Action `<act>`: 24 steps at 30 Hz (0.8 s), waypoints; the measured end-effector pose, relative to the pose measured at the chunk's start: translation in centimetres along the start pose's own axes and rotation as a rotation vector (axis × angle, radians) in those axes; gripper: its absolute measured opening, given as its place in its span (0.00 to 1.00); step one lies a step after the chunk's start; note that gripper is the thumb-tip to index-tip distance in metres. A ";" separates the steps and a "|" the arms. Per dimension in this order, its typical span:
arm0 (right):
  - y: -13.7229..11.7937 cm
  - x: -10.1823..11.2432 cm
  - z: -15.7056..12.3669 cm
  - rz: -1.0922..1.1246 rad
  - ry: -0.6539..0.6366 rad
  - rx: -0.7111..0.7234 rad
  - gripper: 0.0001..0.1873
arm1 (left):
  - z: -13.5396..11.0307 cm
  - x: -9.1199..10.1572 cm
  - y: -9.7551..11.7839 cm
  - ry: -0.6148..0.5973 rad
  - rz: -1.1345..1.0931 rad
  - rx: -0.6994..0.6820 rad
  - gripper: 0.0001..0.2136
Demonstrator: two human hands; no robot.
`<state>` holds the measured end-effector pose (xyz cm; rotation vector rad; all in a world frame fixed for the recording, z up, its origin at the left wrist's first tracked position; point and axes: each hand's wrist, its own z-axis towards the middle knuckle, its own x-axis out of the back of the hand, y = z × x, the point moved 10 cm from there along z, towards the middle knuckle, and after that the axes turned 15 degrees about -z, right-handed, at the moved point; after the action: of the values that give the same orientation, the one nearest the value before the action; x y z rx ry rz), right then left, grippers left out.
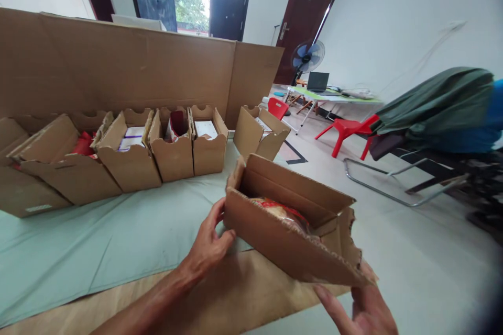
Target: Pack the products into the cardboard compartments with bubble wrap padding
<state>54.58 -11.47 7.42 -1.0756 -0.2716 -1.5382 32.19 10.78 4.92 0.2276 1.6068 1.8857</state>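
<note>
Pinching box [283, 248] at its right end with right hand [363, 301] (partly out of sight) | cupping its left end with left hand [214, 238], half-curled, probably to steady packet [281, 211] inside | held by worktop's [118, 230] right edge; cannot tell if resting | beyond, along far edge, boxes [173, 154] set mouth-up, presumably for access

I am wearing the camera on my head, and it is facing forward and down over my left hand [208, 243] and right hand [365, 301]. It is looking from close above the open box [275, 243], which is showing large right of centre. The row of boxes [173, 162] is standing farther off, leftward, while the view is reaching past the cardboard panel [137, 65] to the brown door [308, 2].
</note>
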 end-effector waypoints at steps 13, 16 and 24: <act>-18.2 -10.7 6.0 0.406 -0.202 0.490 0.42 | -15.2 17.3 4.8 0.752 0.159 -0.126 0.23; -20.5 -15.2 8.9 0.486 -0.307 0.436 0.36 | -12.0 19.2 6.0 0.690 0.159 -0.129 0.28; -20.1 -21.8 10.2 0.508 -0.412 0.148 0.23 | -11.0 22.4 3.2 0.669 0.305 -0.014 0.35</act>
<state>39.51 15.87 4.55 -1.2242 -0.3551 -0.8277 7.91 14.25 -0.73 -0.2052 2.0765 2.3669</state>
